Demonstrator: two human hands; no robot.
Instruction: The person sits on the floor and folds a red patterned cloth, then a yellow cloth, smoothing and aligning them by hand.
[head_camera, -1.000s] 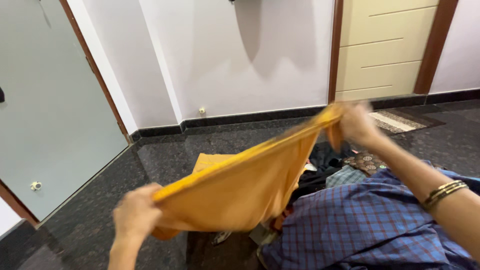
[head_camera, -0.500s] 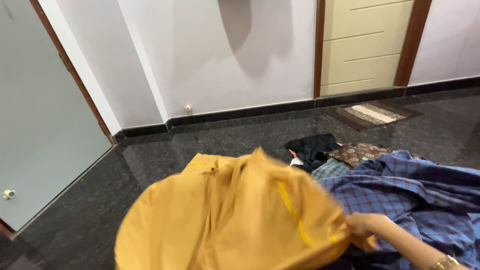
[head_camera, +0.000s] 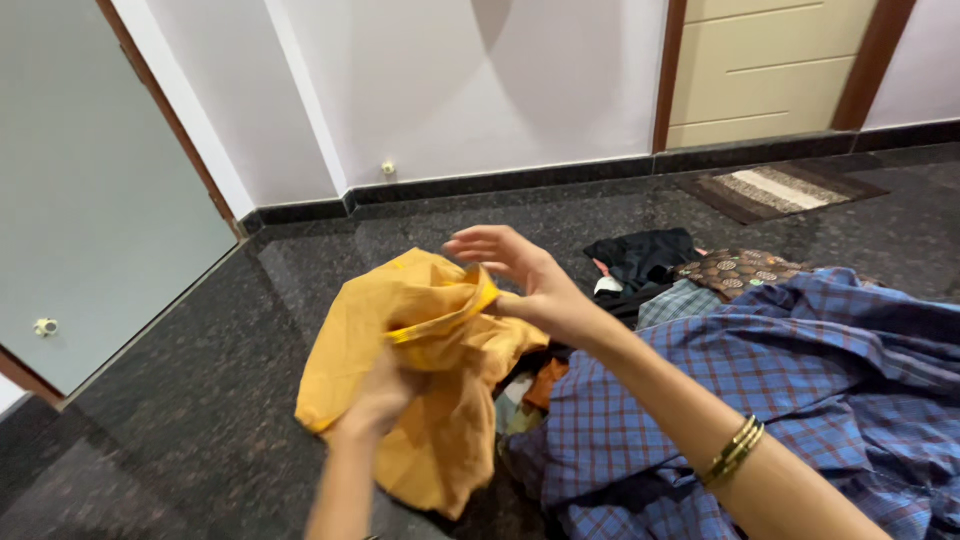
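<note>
Bunching replaces the earlier spread: left hand (head_camera: 385, 395) grips the yellow garment (head_camera: 420, 380) from beneath, right hand (head_camera: 525, 280), fingers splayed, pinches its upper fold beside the blue checked cloth (head_camera: 800, 380).

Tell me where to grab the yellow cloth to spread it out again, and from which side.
Probably the loose lower hem of the yellow cloth, coming in from below on the near side. It hangs free there, while the top is bunched between the left hand and right hand; the blue checked garment crowds the right side.
</note>
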